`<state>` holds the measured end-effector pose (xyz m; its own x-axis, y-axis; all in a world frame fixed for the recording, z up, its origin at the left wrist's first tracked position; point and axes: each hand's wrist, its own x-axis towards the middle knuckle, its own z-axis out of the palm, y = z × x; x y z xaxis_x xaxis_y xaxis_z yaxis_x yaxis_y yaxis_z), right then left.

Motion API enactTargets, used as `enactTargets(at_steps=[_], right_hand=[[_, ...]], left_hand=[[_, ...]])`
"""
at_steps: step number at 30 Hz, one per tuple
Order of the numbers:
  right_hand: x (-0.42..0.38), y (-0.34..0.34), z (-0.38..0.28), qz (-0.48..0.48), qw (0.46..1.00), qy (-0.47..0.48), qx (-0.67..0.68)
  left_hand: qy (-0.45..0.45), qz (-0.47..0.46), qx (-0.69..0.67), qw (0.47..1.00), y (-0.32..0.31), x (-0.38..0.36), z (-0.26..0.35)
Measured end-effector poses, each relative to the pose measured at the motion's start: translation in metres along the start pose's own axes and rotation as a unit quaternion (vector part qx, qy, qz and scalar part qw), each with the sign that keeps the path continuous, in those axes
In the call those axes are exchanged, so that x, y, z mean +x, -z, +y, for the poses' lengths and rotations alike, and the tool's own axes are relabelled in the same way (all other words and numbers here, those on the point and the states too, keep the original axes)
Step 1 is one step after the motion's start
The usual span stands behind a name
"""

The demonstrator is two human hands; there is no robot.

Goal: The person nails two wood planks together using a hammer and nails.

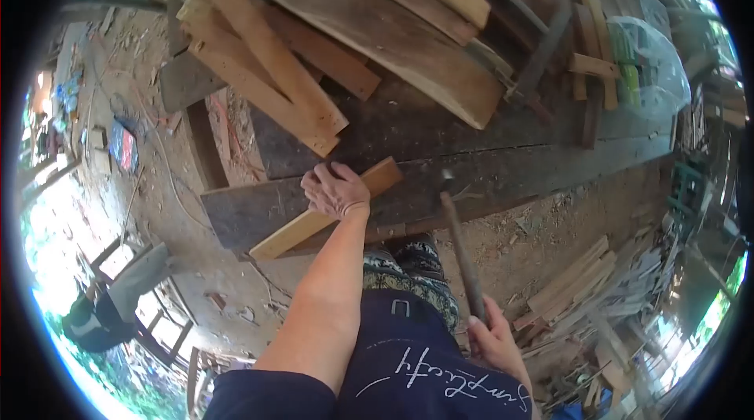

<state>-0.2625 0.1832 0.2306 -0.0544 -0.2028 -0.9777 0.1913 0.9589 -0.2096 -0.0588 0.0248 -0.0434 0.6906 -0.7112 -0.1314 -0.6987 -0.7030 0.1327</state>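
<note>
My left hand (336, 190) is closed over a narrow wooden board (287, 236) that lies slantwise near the front edge of the dark workbench (479, 145). The board's reddish right end (383, 176) sticks out beyond the hand. Some of the fingers are curled, and the thumb side is partly hidden. My right hand (496, 339) is wrapped round the wooden handle of a hammer (462, 251), low on the right of my body. Its small metal head shows faintly at the bench's front edge, apart from the board.
Several wooden strips (275, 67) lie at the back left of the bench, near a wide plank (393, 43). A clear plastic bag (656, 67) sits at the far right. Scrap wood (581, 279) is piled on the floor at right; a cable (169, 153) runs along the left.
</note>
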Motion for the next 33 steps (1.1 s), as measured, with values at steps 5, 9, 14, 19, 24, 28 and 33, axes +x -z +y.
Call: enactTargets(at_steps=[5,9,14,19,24,28,33], right_hand=[[0.047,0.039,-0.003,-0.041,0.99,0.041,-0.13],[0.114,0.048,-0.009,0.012,0.854,0.177,-0.488],[0.174,0.036,-0.043,0.069,0.779,0.33,-0.529],[0.179,0.062,-0.089,-0.015,0.728,0.361,-0.583],[0.175,0.053,-0.134,-0.063,0.626,0.381,-0.678],[0.182,0.005,-0.153,-0.11,0.587,0.398,-0.697],[0.19,-0.058,-0.159,-0.146,0.54,0.396,-0.729]], left_hand=[[-0.02,0.064,-0.039,0.997,-0.009,0.001,-0.007],[0.021,0.037,-0.062,0.997,0.001,0.002,-0.006],[0.009,0.072,-0.127,0.989,0.004,0.001,-0.012],[-0.033,0.178,-0.223,0.958,-0.004,-0.006,-0.037],[0.289,0.296,-0.192,0.89,0.016,-0.008,-0.09],[0.321,0.245,-0.193,0.894,0.004,0.02,-0.119],[0.298,0.319,-0.179,0.881,-0.013,0.085,-0.147]])
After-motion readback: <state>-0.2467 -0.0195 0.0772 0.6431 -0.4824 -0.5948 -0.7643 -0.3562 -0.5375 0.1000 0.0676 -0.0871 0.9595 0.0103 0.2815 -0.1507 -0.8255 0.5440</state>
